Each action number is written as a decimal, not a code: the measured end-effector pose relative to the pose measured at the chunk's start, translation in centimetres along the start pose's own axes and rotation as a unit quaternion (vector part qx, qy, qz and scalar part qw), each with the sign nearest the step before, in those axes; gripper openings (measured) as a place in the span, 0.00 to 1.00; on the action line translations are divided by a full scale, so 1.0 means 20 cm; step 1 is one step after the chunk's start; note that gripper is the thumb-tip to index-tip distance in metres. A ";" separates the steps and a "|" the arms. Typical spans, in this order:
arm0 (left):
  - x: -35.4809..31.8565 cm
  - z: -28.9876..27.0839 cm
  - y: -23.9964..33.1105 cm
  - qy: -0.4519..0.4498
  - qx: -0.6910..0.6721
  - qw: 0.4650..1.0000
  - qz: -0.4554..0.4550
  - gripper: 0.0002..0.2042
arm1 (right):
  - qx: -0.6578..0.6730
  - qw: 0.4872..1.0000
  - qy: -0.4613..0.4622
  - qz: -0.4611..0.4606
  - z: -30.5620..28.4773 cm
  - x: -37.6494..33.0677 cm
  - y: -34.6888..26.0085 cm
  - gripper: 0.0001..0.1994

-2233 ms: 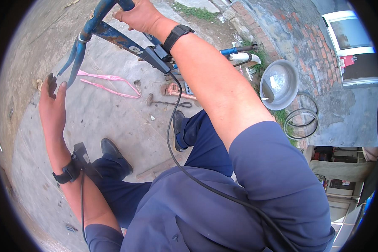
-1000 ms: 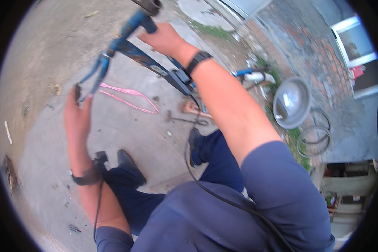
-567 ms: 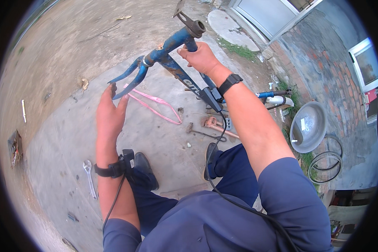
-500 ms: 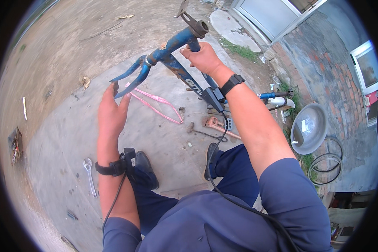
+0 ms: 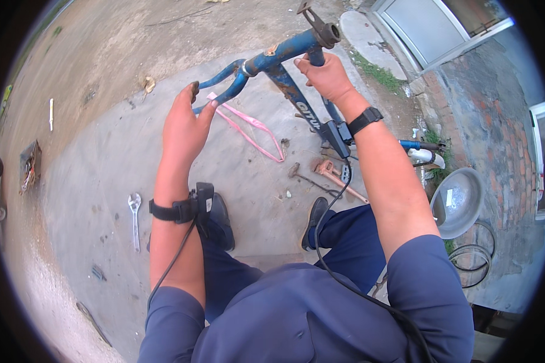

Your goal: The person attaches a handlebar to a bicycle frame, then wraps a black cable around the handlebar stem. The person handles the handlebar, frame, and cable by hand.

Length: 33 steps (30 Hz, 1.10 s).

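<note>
A worn blue bicycle frame (image 5: 292,97) with its fork (image 5: 229,92) attached is held up in front of me, the head tube (image 5: 284,51) tilted and rust-stained. My left hand (image 5: 189,124) grips the fork ends, thumb at the near blade and fingers at the far one; the tips are partly hidden. Around the frame's upper tube, just behind the head tube, closes my right hand (image 5: 330,77). A rusty bracket (image 5: 312,15) hangs at the head tube's far end. Each wrist wears a black strap; a small black device with a cable sits by each.
On the concrete lie a pink strap loop (image 5: 254,124), a hammer (image 5: 295,171), a reddish pipe wrench (image 5: 330,169) and an adjustable wrench (image 5: 135,218). A metal basin (image 5: 466,199) and thin rings (image 5: 469,257) are near the brick wall at right. A small box (image 5: 31,163) stands left.
The frame and both hands have shifted right and a little farther away. My left hand sits more closely around the fork ends. The whole view has also shifted.
</note>
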State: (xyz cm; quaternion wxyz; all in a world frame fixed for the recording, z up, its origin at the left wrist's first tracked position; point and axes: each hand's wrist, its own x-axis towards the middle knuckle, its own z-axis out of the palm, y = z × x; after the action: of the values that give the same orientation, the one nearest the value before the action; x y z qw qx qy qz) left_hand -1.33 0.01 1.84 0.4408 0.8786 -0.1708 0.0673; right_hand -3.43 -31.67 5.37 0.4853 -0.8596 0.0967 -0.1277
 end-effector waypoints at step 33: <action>-0.08 0.00 0.46 0.025 -0.387 0.920 0.051 0.27 | -0.151 0.982 -0.060 -0.095 0.36 -0.27 -0.08 0.12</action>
State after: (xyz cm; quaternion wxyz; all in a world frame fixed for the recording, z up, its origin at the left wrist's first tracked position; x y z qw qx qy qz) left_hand -6.07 -4.64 8.39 0.7469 0.6273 -0.2169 0.0398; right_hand -6.29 -23.43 2.57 0.3408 -0.9342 0.0033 -0.1049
